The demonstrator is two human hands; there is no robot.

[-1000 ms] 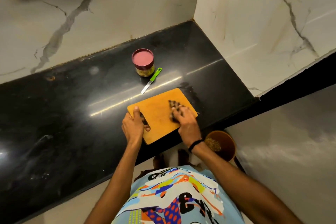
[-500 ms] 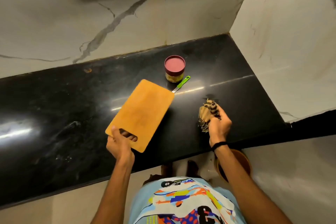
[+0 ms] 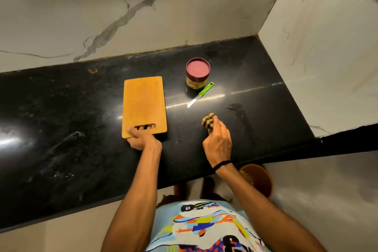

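An orange cutting board (image 3: 143, 104) lies lengthwise on the black countertop (image 3: 61, 129). My left hand (image 3: 141, 139) grips its near end, fingers through the handle slot and thumb on top. To the right, my right hand (image 3: 217, 141) holds a bunched striped brown cloth (image 3: 208, 121) just above the counter. A jar with a pink lid (image 3: 197, 74) stands behind, and a green-handled knife (image 3: 200, 94) lies beside it, blade pointing toward me.
Marble walls (image 3: 143, 16) close the counter at the back and on the right. A brown bin (image 3: 258, 179) with scraps stands on the floor below the counter's front edge, by my right forearm.
My left hand carried the cutting board leftward, swung it straight and lowered it toward the counter. My right hand came off the board with the cloth and stays at the right.
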